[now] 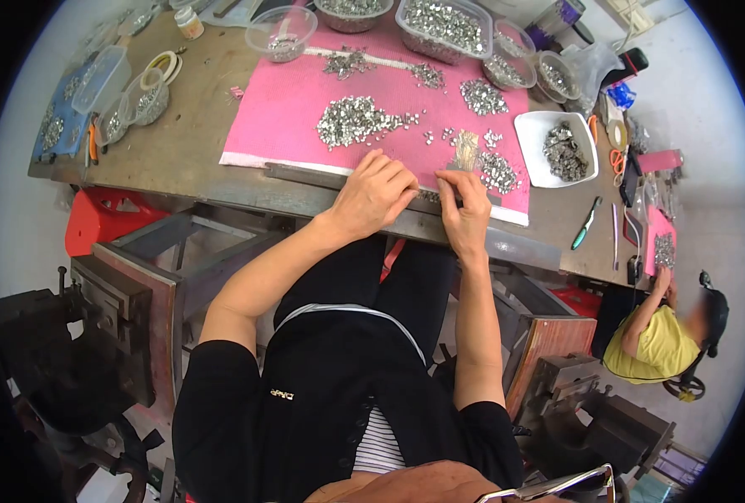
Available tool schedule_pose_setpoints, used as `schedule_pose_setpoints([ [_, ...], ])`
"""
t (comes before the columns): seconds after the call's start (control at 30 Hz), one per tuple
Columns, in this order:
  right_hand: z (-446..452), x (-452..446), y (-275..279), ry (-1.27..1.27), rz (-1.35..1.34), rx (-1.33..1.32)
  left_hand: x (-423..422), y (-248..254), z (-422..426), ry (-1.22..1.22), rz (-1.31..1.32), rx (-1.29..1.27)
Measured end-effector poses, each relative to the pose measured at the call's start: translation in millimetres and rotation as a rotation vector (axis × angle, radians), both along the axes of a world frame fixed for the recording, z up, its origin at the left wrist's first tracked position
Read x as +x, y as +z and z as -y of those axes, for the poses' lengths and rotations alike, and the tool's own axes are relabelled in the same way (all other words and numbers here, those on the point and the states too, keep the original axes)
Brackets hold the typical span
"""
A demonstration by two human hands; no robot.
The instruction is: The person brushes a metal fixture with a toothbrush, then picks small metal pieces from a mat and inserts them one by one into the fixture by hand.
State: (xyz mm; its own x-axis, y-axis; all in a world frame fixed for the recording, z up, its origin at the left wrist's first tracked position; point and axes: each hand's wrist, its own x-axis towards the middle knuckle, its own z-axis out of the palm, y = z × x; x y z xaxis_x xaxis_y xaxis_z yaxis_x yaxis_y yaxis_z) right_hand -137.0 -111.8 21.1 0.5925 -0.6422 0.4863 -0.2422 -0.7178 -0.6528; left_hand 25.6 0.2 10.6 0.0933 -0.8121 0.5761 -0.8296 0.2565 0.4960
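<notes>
My left hand (376,194) is curled closed at the front edge of a pink mat (280,109), by a dark metal bar (305,176) along that edge. What its fingers hold, if anything, is hidden. A short way to the right, my right hand (466,210) has thumb and fingertips bent together in a pinch; anything between them is too small to make out. Beyond my left hand lies a big pile of small silvery metal pieces (347,121). A bundle of thin brass-coloured strips (466,149) and a smaller metal pile (498,172) lie just past my right hand.
Clear plastic tubs (444,33) of metal pieces line the back. To the right stand a white bowl (530,142) of darker parts, a green-handled tool (587,223) and orange scissors (616,161). A person in a yellow shirt (653,344) works at the far right. Pliers (93,142) lie left.
</notes>
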Motion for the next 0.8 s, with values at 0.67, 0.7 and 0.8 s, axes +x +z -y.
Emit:
schedule_pose_setpoints([
  [0.67, 46.6, 40.2, -6.1, -0.006, -0.222, -0.097, 5.9, 2.6, -6.8, -0.021, -0.097, 0.078],
  [0.7, 42.3, 35.7, -2.7, -0.006, -0.204, -0.050, 4.3, 2.8, -6.8, -0.003, -0.046, 0.065],
  [0.8, 27.1, 16.5, 4.3, 0.008, -0.138, 0.044, 2.0, 0.0, -4.3, 0.040, 0.016, 0.053],
])
